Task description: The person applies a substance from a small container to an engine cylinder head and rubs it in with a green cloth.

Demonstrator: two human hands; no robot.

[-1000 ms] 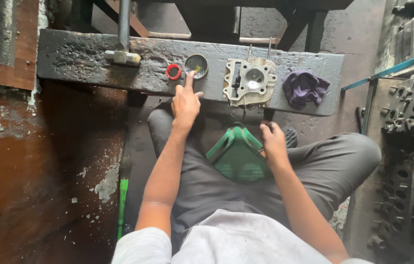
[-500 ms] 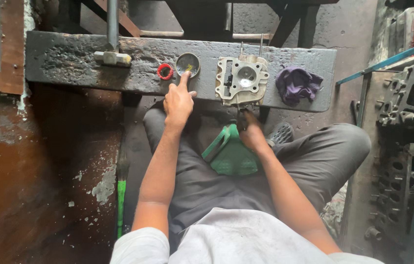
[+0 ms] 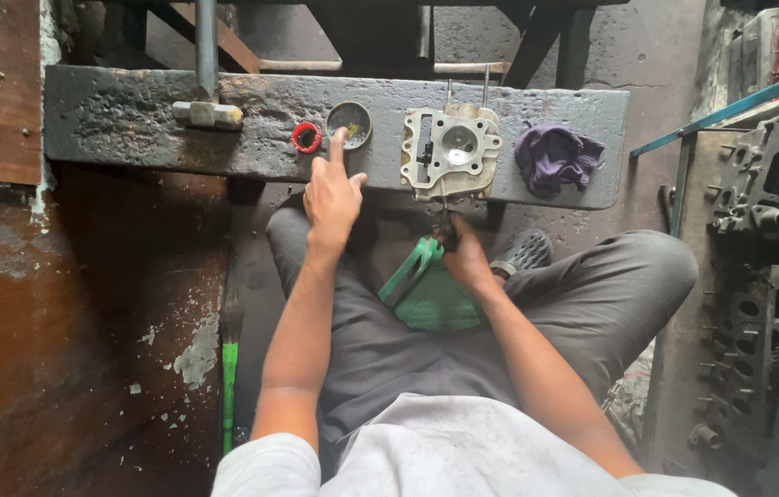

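My left hand (image 3: 332, 195) is up at the front edge of the grimy bench slab (image 3: 113, 115), index finger stretched out and its tip on the round tin (image 3: 350, 124), other fingers curled in loosely, holding nothing. A red ring (image 3: 307, 138) sits just left of the tin, touching nothing of mine. My right hand (image 3: 465, 258) is lower, under the bench edge right below the cylinder head (image 3: 450, 153), fingers closed on something small and dark; too shadowed to tell what it is. The cylinder head lies flat on the bench, two studs sticking up behind it. A purple rag (image 3: 555, 158) is bunched just to its right. A green plastic piece (image 3: 431, 293) rests on my lap beside the right wrist. A hammer (image 3: 207, 110) stands head-down on the bench, well left.
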